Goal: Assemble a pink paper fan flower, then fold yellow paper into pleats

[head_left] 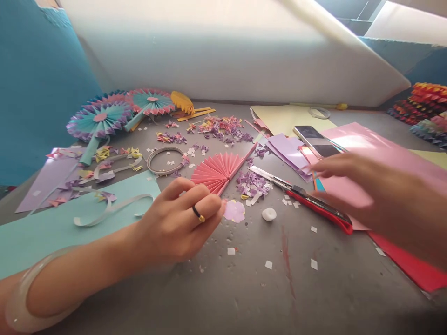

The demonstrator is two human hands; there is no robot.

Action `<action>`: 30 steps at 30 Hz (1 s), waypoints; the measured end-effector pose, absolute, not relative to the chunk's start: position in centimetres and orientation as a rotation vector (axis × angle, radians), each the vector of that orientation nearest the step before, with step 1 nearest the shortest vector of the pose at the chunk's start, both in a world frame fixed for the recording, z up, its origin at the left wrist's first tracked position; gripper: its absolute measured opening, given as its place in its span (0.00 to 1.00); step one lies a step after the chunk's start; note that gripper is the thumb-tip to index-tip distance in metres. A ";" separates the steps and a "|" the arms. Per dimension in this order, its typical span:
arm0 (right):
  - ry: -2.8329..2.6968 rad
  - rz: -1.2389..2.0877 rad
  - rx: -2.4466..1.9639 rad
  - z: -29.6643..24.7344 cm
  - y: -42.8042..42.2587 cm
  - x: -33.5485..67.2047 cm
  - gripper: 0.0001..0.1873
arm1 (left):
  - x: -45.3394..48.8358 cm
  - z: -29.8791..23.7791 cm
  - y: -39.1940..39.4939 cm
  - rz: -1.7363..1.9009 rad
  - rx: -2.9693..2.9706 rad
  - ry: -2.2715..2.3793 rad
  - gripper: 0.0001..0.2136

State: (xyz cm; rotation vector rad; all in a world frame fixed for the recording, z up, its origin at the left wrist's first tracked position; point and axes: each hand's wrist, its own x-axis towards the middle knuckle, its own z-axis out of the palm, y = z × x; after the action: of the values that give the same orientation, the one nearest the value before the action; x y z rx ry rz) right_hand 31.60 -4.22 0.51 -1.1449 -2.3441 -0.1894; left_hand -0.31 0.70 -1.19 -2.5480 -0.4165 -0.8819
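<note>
My left hand (181,218) rests on the grey table, fingers curled together at the folded base of a pink pleated paper fan (218,170). A ring sits on one finger and a clear bangle on the wrist. A small lilac paper flower (234,211) lies just right of its fingertips. My right hand (352,184) hovers blurred above the pink paper sheet (366,144), fingers stretched out toward the left, near a red utility knife (314,202) with its blade extended. It holds nothing that I can see.
Finished paper rosettes (101,118) stand at the back left. A tape roll (165,160), a phone (316,141), a white round piece (268,214), purple scraps (251,184), a teal sheet (52,223) and stacked coloured sheets (289,149) lie around. White foam board leans behind.
</note>
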 end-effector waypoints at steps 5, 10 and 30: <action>-2.536 -0.202 -0.723 0.6 -3.1 23.8 0.08 | -0.4 -1.4 0.0 -0.892 -2.541 -0.442 0.05; -2.492 -0.245 -0.636 0.2 -3.4 22.5 0.14 | -0.2 -1.5 -0.5 -0.891 -2.555 -0.472 0.06; -2.771 -0.798 -1.133 -3.0 2.8 32.9 0.15 | -1.2 -1.5 -0.7 0.354 -2.943 -1.537 0.18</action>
State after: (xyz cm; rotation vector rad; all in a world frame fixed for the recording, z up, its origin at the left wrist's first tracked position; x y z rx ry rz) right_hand 32.86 2.81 -3.05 -1.1335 -2.7711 -0.7979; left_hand -1.16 -0.74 -1.48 -2.9431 -1.5370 0.3539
